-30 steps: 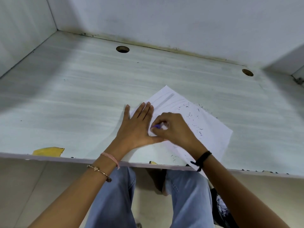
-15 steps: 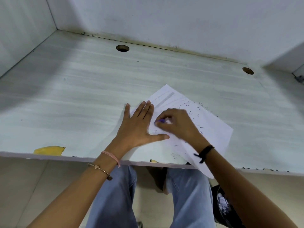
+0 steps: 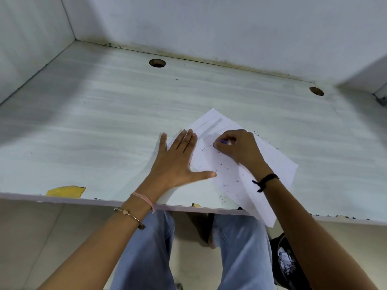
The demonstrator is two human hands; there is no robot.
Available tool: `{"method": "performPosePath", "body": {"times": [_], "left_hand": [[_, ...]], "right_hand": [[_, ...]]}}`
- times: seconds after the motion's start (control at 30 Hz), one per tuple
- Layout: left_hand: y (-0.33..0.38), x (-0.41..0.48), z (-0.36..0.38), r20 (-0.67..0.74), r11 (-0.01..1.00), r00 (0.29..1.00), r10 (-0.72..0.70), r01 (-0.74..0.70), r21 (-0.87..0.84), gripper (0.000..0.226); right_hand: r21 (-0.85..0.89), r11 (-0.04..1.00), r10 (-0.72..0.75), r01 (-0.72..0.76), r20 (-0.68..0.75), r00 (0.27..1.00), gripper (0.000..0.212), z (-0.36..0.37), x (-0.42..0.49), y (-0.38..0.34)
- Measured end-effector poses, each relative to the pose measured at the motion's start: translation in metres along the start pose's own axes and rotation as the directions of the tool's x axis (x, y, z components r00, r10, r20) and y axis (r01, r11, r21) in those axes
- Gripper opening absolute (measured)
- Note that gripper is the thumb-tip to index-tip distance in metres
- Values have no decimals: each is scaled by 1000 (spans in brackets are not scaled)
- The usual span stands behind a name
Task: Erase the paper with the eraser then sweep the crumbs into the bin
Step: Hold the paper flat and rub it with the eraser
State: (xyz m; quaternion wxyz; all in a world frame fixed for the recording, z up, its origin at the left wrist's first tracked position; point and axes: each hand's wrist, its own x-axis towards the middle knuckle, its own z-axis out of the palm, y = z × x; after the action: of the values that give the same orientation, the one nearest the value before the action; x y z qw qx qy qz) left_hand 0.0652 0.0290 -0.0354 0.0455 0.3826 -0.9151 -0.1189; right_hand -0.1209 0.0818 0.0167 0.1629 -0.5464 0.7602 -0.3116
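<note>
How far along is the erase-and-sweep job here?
Done: some erasing, judging by dark crumbs scattered over the paper. In hand: the right hand holds the eraser on it while the left hand presses it flat. Left: grey strokes near the far corner, then sweeping the crumbs.

Setting: office or study cubicle. Pale wood-grain laminate desk (image 3: 100, 126); one round cable hole (image 3: 157, 63) upper centre, second cable hole (image 3: 316, 91) upper right; plain partition walls (image 3: 209, 24) enclose three sides.
</note>
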Motion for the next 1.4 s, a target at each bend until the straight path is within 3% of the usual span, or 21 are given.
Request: {"method": "performPosePath", "body": {"times": [0.2,0.3,0.4,0.67,0.83,0.93,1.1,1.23,1.33,1.4], "left_hand": [[-1,2,1,1,998,1000,9,-10,58,127],[0,1,-2,15,1000,1000,-3,3,12,124],[0,0,-2,18,1000,1000,7,-7,9,123],[5,3,1,-81,999,996,-32,35,33,91],[17,28,2,-265,997,961,73,-65,42,97],[21,40,4,-158,998,986,49,-53,-25,106],[19,41,8,-29,999,999,33,-32,33,117],[20,42,9,-23,999,999,22,-22,39,107],[19,43,11,-38,999,999,31,-30,41,110],[18,44,11,-37,999,999,32,-31,37,109]], "right_hand": [[81,986,-163,147,242,957,4,20,-35,-20],[47,992,-118,114,88,989,3,9,-15,-2],[39,999,34,-32,-67,997,3,-7,5,21],[169,984,60,-48,-63,996,9,-8,-14,30],[131,991,42,-38,-29,999,8,-10,-18,29],[140,988,69,-63,-39,997,6,-8,-11,21],[24,996,-91,90,20,996,4,5,-15,6],[-29,999,-31,27,-148,988,6,-6,-2,13],[-72,992,-101,101,10,995,8,-3,-8,6],[-93,989,-113,115,30,993,9,-3,-7,7]]}}
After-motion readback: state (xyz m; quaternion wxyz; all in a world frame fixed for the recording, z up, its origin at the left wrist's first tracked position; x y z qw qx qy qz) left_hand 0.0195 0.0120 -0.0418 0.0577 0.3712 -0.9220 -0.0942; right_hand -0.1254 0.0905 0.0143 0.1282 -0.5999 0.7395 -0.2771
